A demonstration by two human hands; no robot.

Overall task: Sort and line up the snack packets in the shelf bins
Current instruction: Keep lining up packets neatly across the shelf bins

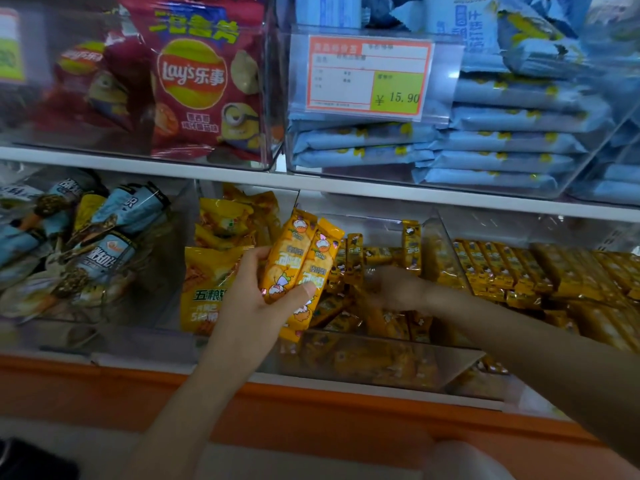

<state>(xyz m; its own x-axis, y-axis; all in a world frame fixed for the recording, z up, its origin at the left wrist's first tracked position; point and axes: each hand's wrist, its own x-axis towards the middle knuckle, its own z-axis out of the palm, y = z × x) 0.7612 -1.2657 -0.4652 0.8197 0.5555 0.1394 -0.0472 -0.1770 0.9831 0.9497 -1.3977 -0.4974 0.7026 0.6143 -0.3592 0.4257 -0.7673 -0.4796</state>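
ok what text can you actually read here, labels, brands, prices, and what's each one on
"Lay's 乐事": red chip bag, upper left bin.
"¥ 15.90": price tag on the clear bin of blue packets.
"五粮": yellow bag, lower shelf.
Too blurred to read: the tag's small print, the orange packets in the left hand, the blue cone wrappers.

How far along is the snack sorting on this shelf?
Done: the orange bars in the far-right bin stand in neat rows. In hand: the left hand holds two orange packets; the right hand reaches into the middle bin. Left: its packets lie jumbled.
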